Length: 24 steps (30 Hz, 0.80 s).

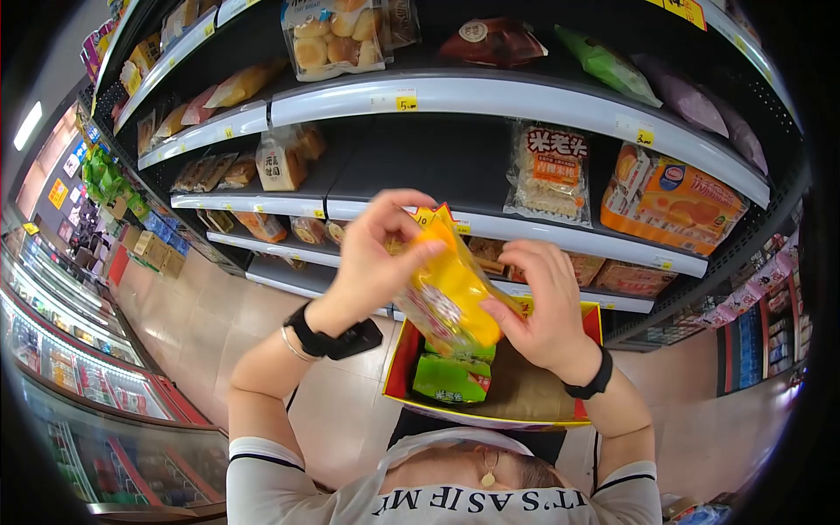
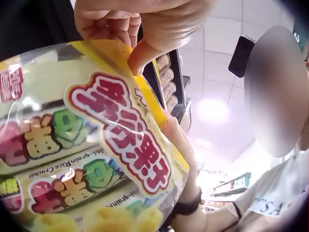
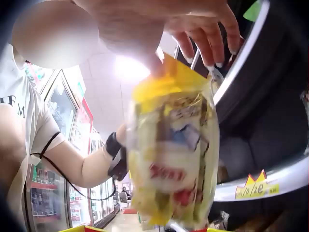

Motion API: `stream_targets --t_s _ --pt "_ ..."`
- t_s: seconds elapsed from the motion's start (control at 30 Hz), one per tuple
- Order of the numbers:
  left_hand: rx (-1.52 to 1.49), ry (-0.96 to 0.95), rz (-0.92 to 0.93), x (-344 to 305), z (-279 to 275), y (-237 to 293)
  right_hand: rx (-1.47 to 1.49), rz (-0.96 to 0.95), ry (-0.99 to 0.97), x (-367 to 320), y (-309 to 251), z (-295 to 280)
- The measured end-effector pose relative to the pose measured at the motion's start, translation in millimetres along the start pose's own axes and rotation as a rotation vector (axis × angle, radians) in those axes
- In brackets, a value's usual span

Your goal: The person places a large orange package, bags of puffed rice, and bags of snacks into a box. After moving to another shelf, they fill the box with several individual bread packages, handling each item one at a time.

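Note:
A clear and yellow bag of multi-grain rice crackers [image 1: 446, 293] is held up in front of the person, above an open red and yellow carton [image 1: 398, 363]. The left hand [image 1: 376, 254] pinches the bag's yellow border between thumb and fingers, as the left wrist view shows up close [image 2: 159, 34]. At the bag's opposite edge, the right hand [image 1: 553, 315] touches it with the thumb, while its other fingers [image 3: 207, 41] extend loosely away from the plastic. Inside the carton lies a green package [image 1: 451, 378], partly covered by the bag in the head view.
Ahead rise curved shelves [image 1: 525, 87] with bagged bread [image 1: 337, 39], a bag of puffed rice snacks [image 1: 549, 171] and orange multipacks [image 1: 674, 206]. Glass-fronted coolers [image 1: 96, 367] line the left side. Tiled floor [image 1: 350, 394] runs between. Cardboard boxes [image 1: 157, 254] stand farther back.

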<state>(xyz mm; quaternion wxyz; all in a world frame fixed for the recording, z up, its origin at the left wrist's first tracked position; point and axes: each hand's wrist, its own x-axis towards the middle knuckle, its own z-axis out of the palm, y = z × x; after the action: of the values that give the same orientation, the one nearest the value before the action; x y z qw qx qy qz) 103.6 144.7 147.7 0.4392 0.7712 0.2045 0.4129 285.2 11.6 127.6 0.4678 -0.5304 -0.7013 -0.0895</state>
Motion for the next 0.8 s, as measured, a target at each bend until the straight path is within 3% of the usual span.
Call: stream_targets --t_s 0.07,0.17,0.33,0.43,0.6,0.8 --pt "-0.039 -0.053 -0.064 -10.3 10.0 -1.1 0.003 0.051 -0.245 1.1 -2.9 -7.9" --pt "-0.168 -0.108 -0.125 -16.9 13.7 -13.0 -0.043 0.052 -0.368 -7.4 -8.2 -15.5" --pt "-0.001 -0.352 -0.223 -35.0 4.1 -28.7 -0.081 0.114 -0.483 -19.5 1.3 -31.8" --pt "0.255 -0.393 -0.142 -57.5 -7.5 -51.5 -0.099 0.203 -0.558 -29.9 11.1 -57.1" --pt "0.291 -0.456 -0.244 -83.4 -26.6 -64.9 -0.162 0.466 -0.657 -52.6 30.6 -77.4" --pt "0.388 -0.5 -0.214 -102.9 -27.1 -69.6 -0.176 0.524 -0.781 -88.9 50.9 -62.9"
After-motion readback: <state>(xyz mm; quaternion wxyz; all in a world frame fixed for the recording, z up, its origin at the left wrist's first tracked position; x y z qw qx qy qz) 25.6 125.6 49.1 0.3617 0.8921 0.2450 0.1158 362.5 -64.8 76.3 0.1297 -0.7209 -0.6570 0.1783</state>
